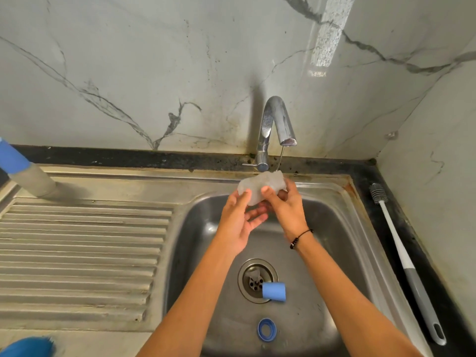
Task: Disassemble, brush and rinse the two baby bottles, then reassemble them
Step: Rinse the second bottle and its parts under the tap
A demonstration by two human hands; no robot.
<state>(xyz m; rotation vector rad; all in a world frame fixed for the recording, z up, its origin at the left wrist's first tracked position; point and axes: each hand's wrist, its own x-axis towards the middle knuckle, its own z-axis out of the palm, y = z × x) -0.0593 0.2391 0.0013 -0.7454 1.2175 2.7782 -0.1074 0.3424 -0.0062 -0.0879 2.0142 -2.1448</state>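
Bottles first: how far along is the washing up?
One bottle is apart: its blue cap and ring lie in the sink. Both hands, left and right, hold it under the tap's trickle. The second bottle waits capped; the brush lies aside. Reassembly remains.

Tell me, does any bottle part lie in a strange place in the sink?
Yes. The blue cap lies on its side at the edge of the drain, partly over it. The blue ring lies apart, nearer the front of the sink.

Grey-veined marble wall (pixel 154 73); black counter edge (pixel 103 155); light streak (pixel 327 34) on wall.
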